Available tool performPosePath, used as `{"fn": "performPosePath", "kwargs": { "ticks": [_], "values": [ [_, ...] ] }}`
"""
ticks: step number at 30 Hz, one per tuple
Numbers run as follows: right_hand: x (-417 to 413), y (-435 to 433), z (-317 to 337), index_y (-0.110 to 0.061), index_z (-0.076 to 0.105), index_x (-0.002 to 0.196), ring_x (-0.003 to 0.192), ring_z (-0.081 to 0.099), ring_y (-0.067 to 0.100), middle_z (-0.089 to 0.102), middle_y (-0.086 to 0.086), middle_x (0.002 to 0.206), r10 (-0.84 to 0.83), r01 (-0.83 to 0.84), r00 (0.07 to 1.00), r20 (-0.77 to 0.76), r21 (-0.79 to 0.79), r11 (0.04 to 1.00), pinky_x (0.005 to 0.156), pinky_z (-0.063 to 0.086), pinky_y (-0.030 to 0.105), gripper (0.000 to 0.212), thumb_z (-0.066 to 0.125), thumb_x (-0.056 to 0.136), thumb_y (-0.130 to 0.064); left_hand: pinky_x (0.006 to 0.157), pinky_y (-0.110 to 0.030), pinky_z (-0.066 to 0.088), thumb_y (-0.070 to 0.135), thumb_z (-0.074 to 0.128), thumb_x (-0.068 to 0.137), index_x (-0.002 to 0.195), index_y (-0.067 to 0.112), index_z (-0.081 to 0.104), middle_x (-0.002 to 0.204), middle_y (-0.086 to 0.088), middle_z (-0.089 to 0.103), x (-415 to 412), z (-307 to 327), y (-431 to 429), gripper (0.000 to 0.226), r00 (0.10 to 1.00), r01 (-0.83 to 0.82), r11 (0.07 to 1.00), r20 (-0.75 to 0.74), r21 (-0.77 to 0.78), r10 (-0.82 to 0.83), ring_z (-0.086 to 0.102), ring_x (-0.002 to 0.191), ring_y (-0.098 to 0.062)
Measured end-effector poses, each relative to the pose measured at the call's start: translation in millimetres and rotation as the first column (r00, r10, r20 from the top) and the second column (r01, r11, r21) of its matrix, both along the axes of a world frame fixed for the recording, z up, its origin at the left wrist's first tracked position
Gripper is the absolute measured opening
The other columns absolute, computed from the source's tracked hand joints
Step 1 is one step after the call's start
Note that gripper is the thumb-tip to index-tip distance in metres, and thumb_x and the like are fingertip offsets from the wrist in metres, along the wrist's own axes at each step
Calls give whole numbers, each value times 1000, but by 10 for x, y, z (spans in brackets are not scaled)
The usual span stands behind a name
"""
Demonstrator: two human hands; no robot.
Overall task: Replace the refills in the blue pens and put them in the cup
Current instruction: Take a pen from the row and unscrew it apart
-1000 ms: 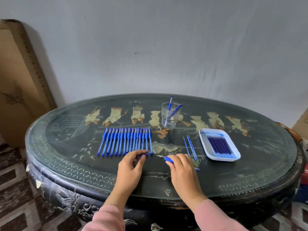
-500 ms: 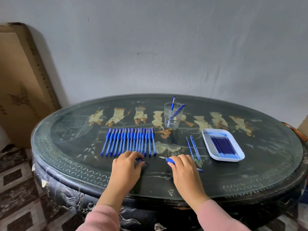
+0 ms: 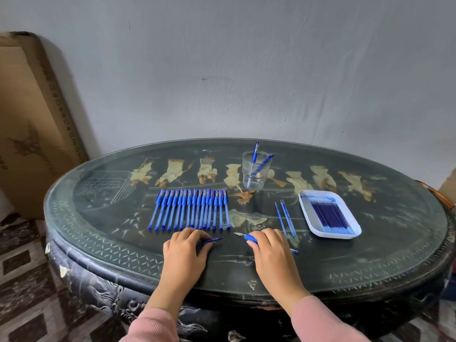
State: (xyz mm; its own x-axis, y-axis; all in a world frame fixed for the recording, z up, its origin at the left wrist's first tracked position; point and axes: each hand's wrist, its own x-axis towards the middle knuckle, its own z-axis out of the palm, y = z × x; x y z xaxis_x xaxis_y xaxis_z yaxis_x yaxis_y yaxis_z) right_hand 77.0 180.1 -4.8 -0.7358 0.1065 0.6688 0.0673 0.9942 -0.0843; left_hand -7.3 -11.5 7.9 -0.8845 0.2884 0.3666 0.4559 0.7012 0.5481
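Note:
Several capped blue pens (image 3: 190,210) lie side by side in a row on the table. My left hand (image 3: 186,248) rests in front of the row and holds a blue pen cap (image 3: 214,240) whose end sticks out to the right. My right hand (image 3: 270,250) grips an uncapped blue pen (image 3: 243,235) lying flat, tip pointing left. A clear cup (image 3: 255,172) with two blue pens stands at the back. A white tray (image 3: 306,211) at the right holds several blue refills (image 3: 329,215). Two loose refills (image 3: 285,218) lie between my right hand and the tray.
The dark oval table (image 3: 98,233) has a glass top with painted figures. A tall cardboard box (image 3: 32,124) leans on the wall at the left. Another brown box corner (image 3: 449,186) shows at the far right. The floor is patterned tile.
My left hand pulled back from the end of the pen row toward me with the cap. My right hand stayed on the uncapped pen. The camera drifted slightly.

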Motion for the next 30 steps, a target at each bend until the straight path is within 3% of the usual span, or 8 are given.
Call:
{"fn": "performPosePath", "kwargs": {
  "ticks": [11, 17, 23, 30],
  "values": [
    [-1, -7, -2, -18, 66, 96, 77, 53, 16, 58, -5, 86, 30, -30, 1000, 8, -28, 999, 71, 52, 29, 34, 36, 100, -32, 82, -32, 30, 33, 80, 77, 98, 30, 71, 98, 14, 64, 9, -29, 28, 22, 998, -4, 1000, -57, 16, 5, 58, 96, -18],
    [8, -8, 23, -20, 66, 98, 80, 53, 14, 59, -8, 88, 69, -69, 997, 22, -22, 997, 74, 52, 28, 32, 37, 100, -32, 92, -20, 26, 34, 77, 80, 107, 38, 66, 106, 28, 63, 103, 70, 213, 30, 959, 259, 956, -151, 138, -238, 50, 105, 7],
    [1, -8, 24, -23, 66, 96, 82, 52, 10, 60, -12, 89, 149, -147, 988, 51, -36, 988, 77, 46, 23, 27, 40, 99, -31, 92, -13, 23, 21, 81, 76, 89, 37, 68, 89, 29, 65, 107, 12, 288, 24, 959, 261, 948, -160, 184, -233, 53, 95, 8],
    [-3, -5, 47, -22, 63, 88, 78, 49, 10, 57, -11, 83, 174, -173, 984, 45, -19, 985, 76, 43, 22, 11, 55, 94, -26, 87, -26, 26, 20, 78, 79, 83, 34, 66, 84, 24, 63, 98, -25, 310, 19, 955, 239, 961, -211, 139, -207, 51, 91, 6]
  ]
}}
